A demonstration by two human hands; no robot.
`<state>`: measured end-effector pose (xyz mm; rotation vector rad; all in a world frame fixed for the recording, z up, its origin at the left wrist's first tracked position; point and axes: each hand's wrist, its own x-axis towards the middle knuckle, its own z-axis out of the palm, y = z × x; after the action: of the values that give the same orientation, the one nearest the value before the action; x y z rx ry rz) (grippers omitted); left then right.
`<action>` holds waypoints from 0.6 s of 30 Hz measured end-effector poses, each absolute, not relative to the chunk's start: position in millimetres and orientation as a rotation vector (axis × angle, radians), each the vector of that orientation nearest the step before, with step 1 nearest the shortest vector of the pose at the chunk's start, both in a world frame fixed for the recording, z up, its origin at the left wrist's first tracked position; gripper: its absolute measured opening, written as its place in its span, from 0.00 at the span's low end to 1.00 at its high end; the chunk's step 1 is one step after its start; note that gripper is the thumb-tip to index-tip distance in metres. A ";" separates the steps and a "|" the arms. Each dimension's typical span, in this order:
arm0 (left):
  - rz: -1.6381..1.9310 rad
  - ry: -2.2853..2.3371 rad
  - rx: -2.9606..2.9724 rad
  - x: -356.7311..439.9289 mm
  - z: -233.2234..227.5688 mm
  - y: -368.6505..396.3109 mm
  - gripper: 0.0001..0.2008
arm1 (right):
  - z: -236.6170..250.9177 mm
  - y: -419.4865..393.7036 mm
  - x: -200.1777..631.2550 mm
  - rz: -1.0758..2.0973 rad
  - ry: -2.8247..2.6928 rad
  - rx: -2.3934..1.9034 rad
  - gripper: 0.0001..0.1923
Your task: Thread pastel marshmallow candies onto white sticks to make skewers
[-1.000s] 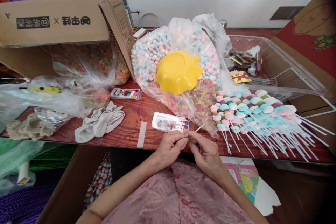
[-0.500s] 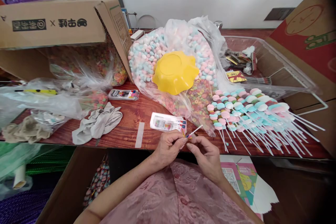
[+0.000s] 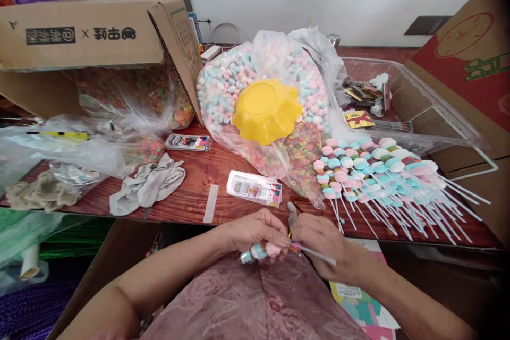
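Low in front of my body, my left hand (image 3: 261,231) is closed around a candy skewer (image 3: 258,252) in pink, white and pale blue, with a shiny clear wrap over it. Its white stick (image 3: 321,256) points down to the right, past my right hand (image 3: 324,241). At the wrap's gathered neck, the fingers of my right hand pinch a thin yellow tie (image 3: 290,234), partly hidden between the hands. To the right, a pile of similar skewers (image 3: 370,167) lies on the table with white sticks facing me.
A yellow wavy bowl (image 3: 266,111) rests upside down on a large bag of marshmallows (image 3: 223,77) and colored rings. Printed packets (image 3: 255,188), a grey cloth (image 3: 149,183) and a cardboard box (image 3: 95,32) are to the left. A clear tray (image 3: 434,95) stands behind the skewers.
Both hands have dropped toward my body and turned. The stick has swung from pointing up right to down right, and the skewer's candy now shows below my left hand.
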<state>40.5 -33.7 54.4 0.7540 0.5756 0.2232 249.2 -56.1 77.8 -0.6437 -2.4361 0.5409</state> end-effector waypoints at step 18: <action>-0.308 0.269 0.950 47.7 66.3 7.3 0.18 | 97.5 -63.9 244.0 0.100 -2.458 -0.332 0.10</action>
<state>47.7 7.3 66.3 0.9502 0.2693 -0.3077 244.0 -63.9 97.5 -0.3316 -2.4577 0.0999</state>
